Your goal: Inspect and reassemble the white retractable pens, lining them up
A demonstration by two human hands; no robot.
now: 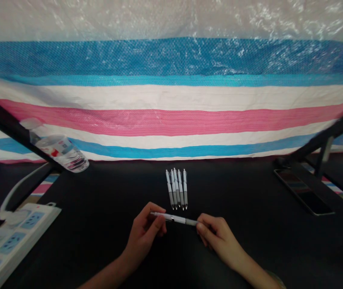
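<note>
A white and grey pen (176,218) lies level between my two hands, just above the black table (250,241). My left hand (144,235) pinches its left end with thumb and fingers. My right hand (216,237) pinches its right end. Just beyond the held pen, several matching pens (177,189) lie side by side in a neat row, tips pointing toward me.
A clear water bottle (60,149) stands at the back left. A white power strip (5,241) lies at the left edge. A dark phone (304,192) rests at the right beside a black frame bar (325,138). A striped tarp (171,116) hangs behind the table.
</note>
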